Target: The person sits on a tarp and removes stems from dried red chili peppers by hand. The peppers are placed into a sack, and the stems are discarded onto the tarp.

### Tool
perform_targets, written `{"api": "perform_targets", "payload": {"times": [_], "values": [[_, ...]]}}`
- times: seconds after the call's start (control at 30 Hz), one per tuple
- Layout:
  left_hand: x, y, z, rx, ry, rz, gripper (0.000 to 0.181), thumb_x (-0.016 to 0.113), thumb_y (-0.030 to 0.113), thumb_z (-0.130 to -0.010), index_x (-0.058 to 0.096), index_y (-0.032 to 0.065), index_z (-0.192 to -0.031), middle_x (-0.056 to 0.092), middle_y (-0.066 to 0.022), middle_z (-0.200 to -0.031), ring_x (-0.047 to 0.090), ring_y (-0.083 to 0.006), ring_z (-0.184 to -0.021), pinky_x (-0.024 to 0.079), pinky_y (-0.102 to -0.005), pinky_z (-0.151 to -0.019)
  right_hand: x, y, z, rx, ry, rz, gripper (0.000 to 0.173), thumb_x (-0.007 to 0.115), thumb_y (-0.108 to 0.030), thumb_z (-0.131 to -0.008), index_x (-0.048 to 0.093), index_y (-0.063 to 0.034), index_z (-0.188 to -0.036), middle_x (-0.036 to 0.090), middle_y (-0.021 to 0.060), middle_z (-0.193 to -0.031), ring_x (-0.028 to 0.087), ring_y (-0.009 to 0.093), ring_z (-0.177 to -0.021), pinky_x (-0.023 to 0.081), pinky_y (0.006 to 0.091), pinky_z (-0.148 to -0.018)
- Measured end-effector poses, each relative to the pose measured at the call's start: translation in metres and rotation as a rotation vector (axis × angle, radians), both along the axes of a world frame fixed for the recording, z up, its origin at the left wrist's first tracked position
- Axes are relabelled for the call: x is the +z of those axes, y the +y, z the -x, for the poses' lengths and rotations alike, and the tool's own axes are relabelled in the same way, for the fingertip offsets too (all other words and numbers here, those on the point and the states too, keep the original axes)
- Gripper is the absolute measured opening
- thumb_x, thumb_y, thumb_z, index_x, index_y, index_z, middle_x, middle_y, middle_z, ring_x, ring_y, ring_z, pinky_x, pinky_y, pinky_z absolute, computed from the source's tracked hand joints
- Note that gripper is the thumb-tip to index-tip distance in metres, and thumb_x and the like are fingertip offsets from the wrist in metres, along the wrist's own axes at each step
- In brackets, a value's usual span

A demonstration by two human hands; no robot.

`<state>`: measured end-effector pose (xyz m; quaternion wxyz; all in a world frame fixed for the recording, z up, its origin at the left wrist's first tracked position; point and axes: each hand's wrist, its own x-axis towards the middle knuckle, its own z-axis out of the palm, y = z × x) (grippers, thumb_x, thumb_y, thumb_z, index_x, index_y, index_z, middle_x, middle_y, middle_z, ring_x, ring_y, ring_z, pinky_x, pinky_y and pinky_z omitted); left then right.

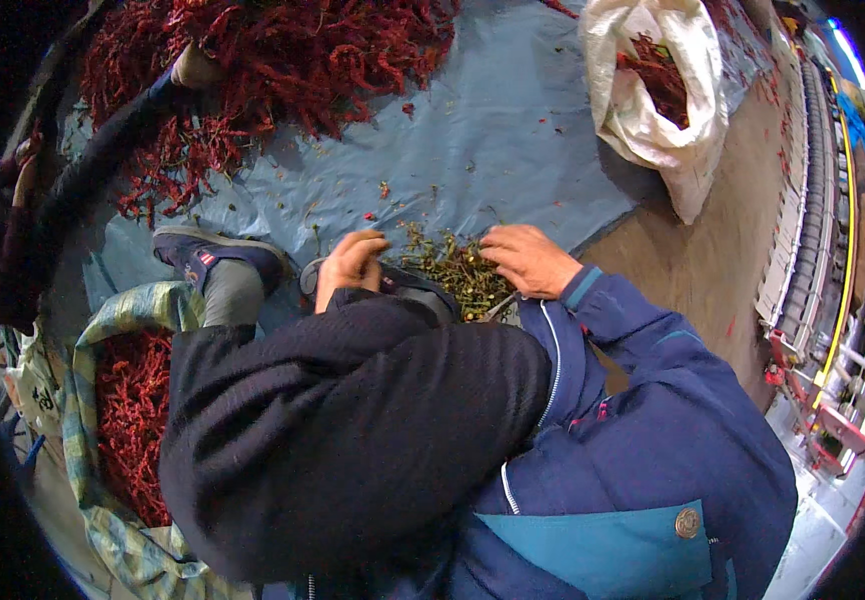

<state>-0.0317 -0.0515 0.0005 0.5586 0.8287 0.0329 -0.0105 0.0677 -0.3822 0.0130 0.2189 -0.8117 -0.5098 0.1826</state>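
Observation:
My left hand (352, 262) is in front of my shoe, slightly blurred, its fingers bent towards the stems. Whether anything is between them I cannot tell. At the right side of a small heap of greenish-brown stems (462, 274), my right hand (530, 261) has its fingertips at the heap's edge. Its palm is hidden, and a grip on any stem cannot be made out. The heap lies between my hands, its near part hidden by my clothing. Beyond it, a blue plastic sheet (470, 142) carries a large pile of dried red chili peppers (312, 60).
A white woven sack (605, 112) with red pieces inside stands at the far right. At the near left is a checked sack (91, 420) full of red peppers (132, 427). A co-worker's dark sleeve (114, 135) reaches into the pile. Roller-like machinery (815, 210) runs along the right.

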Motion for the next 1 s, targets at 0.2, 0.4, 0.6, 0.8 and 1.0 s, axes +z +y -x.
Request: {"api": "perform_targets", "payload": {"times": [0.2,0.4,0.6,0.8,1.0], "values": [[-0.031,0.046,0.035,0.276,-0.298,-0.007,0.023,0.058,-0.011,-0.087,0.069,-0.0019,-0.106,0.066,-0.0121,-0.114,0.069,-0.0170,-0.090,0.056,-0.0262,-0.082,0.010,-0.002,-0.020,-0.310,-0.218,0.004,0.040,0.068,-0.020,-0.084,0.063,-0.0094,-0.122,0.058,0.0154,-0.130,0.051,0.037,-0.124,0.044,0.0491,-0.103],[-0.024,0.045,0.039,0.393,-0.291,0.283,0.019,0.054,-0.009,-0.094,0.068,-0.0013,-0.106,0.063,-0.0114,-0.117,0.069,-0.0196,-0.087,0.057,-0.0307,-0.082,-0.036,0.111,-0.033,-0.142,-0.232,-0.041,0.051,0.073,-0.038,-0.079,0.063,-0.0161,-0.124,0.055,0.0148,-0.136,0.048,0.039,-0.129,0.045,0.0525,-0.102],[-0.086,0.155,0.051,-0.151,-0.442,-0.223,0.035,0.074,0.005,-0.085,0.062,-0.0019,-0.118,0.064,-0.0176,-0.114,0.068,-0.0286,-0.096,0.055,-0.0371,-0.086,-0.049,0.133,-0.001,0.042,-0.336,-0.109,0.057,0.079,-0.029,-0.076,0.057,-0.0131,-0.126,0.052,0.0089,-0.135,0.047,0.033,-0.129,0.042,0.0488,-0.103],[-0.128,0.157,0.050,-0.165,-0.469,-0.178,0.038,0.074,0.005,-0.087,0.061,-0.0020,-0.121,0.062,-0.0178,-0.119,0.067,-0.0286,-0.100,0.053,-0.0370,-0.090,-0.025,0.011,0.015,0.069,-0.147,0.164,0.039,0.074,-0.030,-0.082,0.062,-0.0094,-0.112,0.060,0.0101,-0.122,0.056,0.029,-0.117,0.045,0.0442,-0.098],[-0.088,0.112,0.064,0.159,-0.349,-0.036,0.028,0.066,-0.001,-0.091,0.063,-0.0012,-0.118,0.062,-0.0136,-0.119,0.067,-0.0221,-0.098,0.054,-0.0322,-0.087,0.005,0.052,-0.035,-0.137,-0.248,-0.118,0.027,0.070,-0.028,-0.085,0.066,-0.0092,-0.104,0.064,0.0116,-0.106,0.061,0.033,-0.101,0.049,0.0459,-0.088]]}}
